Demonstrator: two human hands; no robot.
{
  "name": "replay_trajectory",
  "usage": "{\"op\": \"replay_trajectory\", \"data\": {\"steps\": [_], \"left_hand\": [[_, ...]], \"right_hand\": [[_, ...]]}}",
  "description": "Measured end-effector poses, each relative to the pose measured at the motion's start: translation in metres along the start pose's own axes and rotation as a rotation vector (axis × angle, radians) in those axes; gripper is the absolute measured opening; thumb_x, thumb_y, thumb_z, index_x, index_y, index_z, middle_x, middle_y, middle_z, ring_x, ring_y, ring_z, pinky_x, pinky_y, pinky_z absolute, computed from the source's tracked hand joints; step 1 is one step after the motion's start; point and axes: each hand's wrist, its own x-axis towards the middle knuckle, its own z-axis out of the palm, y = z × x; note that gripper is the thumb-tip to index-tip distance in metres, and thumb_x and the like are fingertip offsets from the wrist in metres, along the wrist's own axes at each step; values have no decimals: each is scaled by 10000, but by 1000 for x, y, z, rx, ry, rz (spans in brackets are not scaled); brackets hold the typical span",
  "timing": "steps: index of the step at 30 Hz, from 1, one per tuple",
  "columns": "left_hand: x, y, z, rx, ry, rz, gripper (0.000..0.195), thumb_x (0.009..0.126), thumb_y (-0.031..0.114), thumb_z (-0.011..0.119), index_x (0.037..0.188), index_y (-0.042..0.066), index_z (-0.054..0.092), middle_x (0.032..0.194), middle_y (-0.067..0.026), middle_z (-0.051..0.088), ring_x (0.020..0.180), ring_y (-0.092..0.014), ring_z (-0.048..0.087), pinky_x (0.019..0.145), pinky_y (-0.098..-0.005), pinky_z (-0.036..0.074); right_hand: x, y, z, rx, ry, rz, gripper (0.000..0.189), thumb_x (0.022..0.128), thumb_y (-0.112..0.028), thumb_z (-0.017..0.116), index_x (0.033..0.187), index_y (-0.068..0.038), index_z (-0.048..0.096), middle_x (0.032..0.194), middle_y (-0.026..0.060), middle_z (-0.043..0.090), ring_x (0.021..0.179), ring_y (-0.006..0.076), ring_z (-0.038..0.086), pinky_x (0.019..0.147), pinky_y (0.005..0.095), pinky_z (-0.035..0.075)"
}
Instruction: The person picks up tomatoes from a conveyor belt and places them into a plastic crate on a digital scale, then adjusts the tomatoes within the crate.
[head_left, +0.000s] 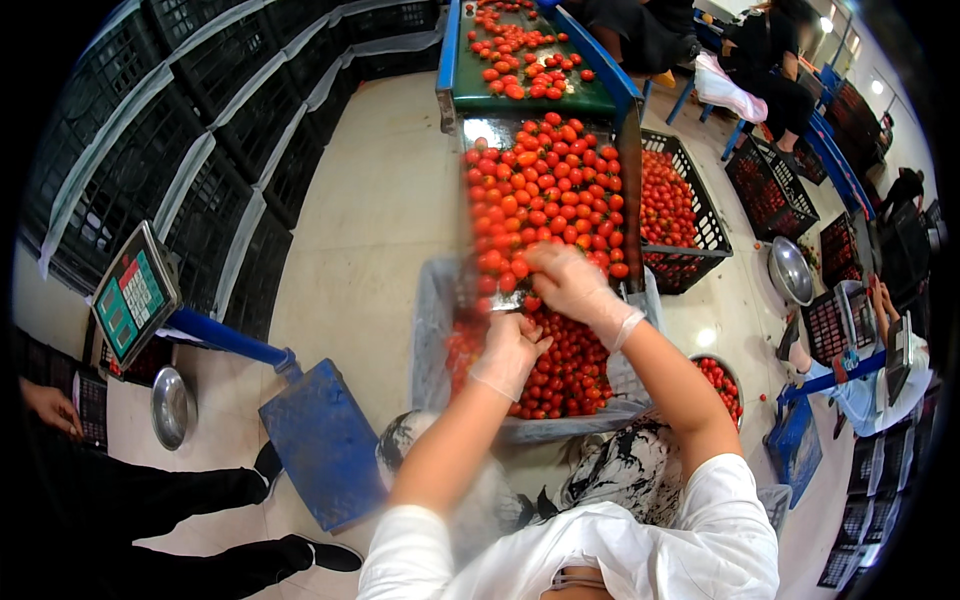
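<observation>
Small red tomatoes cover a metal chute at the end of a green conveyor belt. My right hand, in a thin clear glove, reaches onto the lower tomatoes on the chute; its fingertips are partly hidden, so a grip cannot be made out. Gloved too, my left hand is at the chute's lower lip, fingers bent near a tomato; whether it holds one is unclear. Below both hands, a crate lined with clear plastic holds many tomatoes.
Right of the chute stands a black crate of tomatoes, with a metal bowl of tomatoes nearer me. A blue platform scale is at left, beside a standing person's legs. Stacked black crates line the left; other people sit at right.
</observation>
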Motion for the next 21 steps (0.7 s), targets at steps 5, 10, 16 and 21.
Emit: {"op": "replay_trajectory", "data": {"steps": [5, 10, 16, 21], "left_hand": [[2, -4, -4, -8, -33, 63, 464, 612, -108, 422, 998, 149, 440, 1069, -143, 407, 1128, -394, 376, 1012, -640, 270], [22, -1, -17, -5, -49, 57, 584, 609, -114, 417, 1090, 217, 410, 1163, -152, 364, 1158, -411, 366, 985, -649, 291], [-19, -4, 7, -21, -28, 78, 634, 619, -132, 387, 1241, -32, 321, 1411, -222, 209, 1327, -428, 241, 1060, -635, 209], [-8, 1, 0, -54, -28, 52, 716, 627, -153, 364, 1305, 70, 304, 1430, -206, 187, 1341, -420, 223, 1063, -638, 194]], "right_hand": [[-24, 39, -1, -372, 7, 285, 371, 787, -239, 630, 1147, -156, 593, 1356, 131, 392, 1250, 349, 356, 965, 528, 343], [13, 32, 6, -275, 197, 179, 244, 785, -208, 629, 1022, -156, 658, 1098, 84, 552, 1083, 297, 473, 866, 438, 396], [75, 40, 45, -514, 133, 253, 124, 757, -146, 615, 873, -122, 652, 969, 86, 592, 957, 269, 542, 827, 436, 395], [89, 46, 59, -615, 149, 237, 157, 774, -223, 615, 883, -111, 627, 903, 92, 577, 915, 273, 551, 857, 440, 372]]}}
